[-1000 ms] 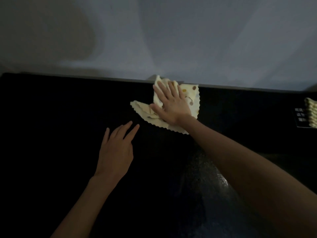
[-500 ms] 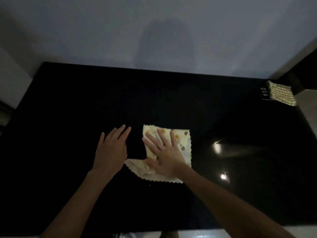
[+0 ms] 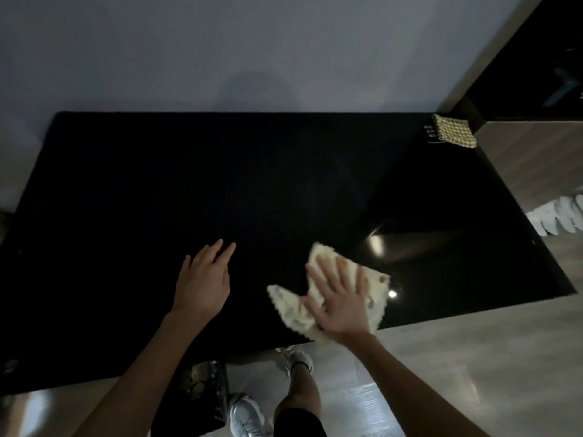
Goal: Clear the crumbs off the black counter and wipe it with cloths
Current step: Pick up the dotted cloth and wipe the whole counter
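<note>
We wipe the counter (image 3: 157,184): right hand (image 3: 342,304) flat on the cloth (image 3: 288,307), left hand (image 3: 203,282) open beside it; next, probably a sweep toward the near edge.

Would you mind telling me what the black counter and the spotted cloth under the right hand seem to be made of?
Black counter: likely polished stone or glass; glossy, it mirrors lamp glints. Spotted cloth: seemingly soft fabric, matte, rumpled under the right hand, with zigzag-cut edges.

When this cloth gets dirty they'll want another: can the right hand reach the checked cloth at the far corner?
Probably, with a lean: only bare black counter lies between the right hand and the checked cloth.
</note>
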Demonstrator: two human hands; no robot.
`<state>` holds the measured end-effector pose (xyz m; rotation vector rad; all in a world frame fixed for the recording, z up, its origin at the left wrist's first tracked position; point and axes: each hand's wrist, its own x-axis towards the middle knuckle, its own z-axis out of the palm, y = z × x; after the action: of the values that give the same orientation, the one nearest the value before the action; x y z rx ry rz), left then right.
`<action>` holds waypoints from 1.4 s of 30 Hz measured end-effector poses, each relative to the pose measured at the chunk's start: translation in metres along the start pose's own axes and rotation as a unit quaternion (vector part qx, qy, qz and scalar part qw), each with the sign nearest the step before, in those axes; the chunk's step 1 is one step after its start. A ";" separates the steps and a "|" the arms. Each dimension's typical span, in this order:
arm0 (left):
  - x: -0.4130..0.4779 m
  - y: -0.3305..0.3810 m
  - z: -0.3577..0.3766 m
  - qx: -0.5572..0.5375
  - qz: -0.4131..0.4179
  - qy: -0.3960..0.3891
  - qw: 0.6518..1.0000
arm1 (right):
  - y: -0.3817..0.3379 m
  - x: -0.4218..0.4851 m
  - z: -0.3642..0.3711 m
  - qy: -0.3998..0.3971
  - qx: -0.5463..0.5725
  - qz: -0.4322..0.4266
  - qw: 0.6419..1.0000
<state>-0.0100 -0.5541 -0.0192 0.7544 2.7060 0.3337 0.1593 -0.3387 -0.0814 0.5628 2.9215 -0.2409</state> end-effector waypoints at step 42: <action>0.193 -0.054 -0.037 0.021 -0.033 0.091 0.995 | -0.054 0.365 -0.054 -0.021 0.019 -0.339 0.940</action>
<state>-0.2051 -0.5014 -0.0464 0.6733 2.9107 0.3473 -0.2026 -0.2490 -0.0885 -0.4656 2.9541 -0.3769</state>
